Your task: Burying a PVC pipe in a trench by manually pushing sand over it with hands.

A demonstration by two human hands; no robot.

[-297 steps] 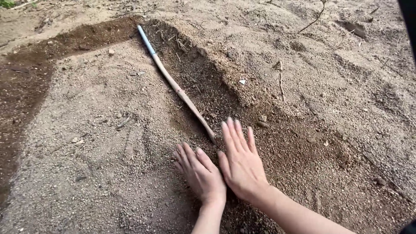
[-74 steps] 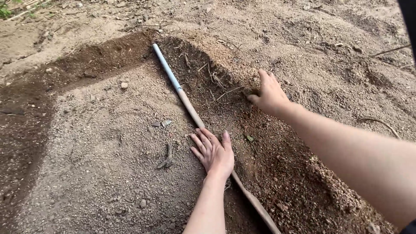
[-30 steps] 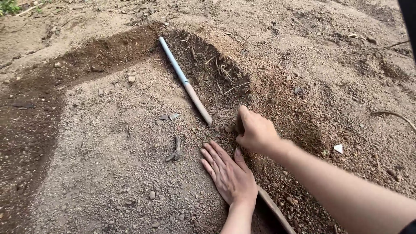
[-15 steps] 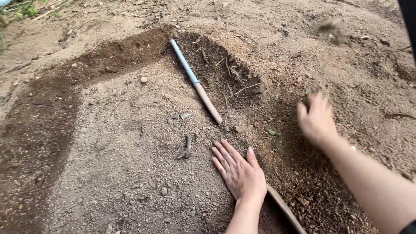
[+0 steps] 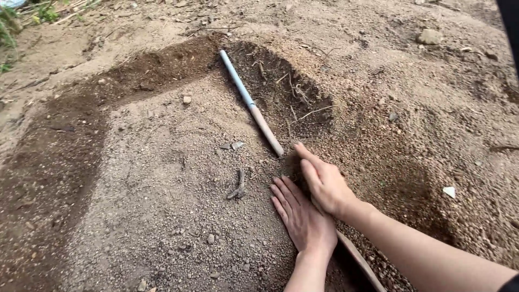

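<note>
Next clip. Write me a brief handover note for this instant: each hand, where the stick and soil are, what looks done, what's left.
Left hand: flat, palm down on the raised sandy bed, fingers spread, holding nothing.
Right hand: cupped on loose soil beside the long stick, over its middle.
Stick: lies along the bed's right edge; far end exposed, near end shows below the wrists.
Done: darker trench cut around the bed.
Left: trench beyond the hands is open, roots showing.

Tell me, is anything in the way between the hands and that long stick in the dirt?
Yes, dirt. The right hand and left hand lie over the middle of the long stick, where loose soil covers it. Its pale blue end lies bare beyond the hands, and another bit shows near the left wrist.
</note>
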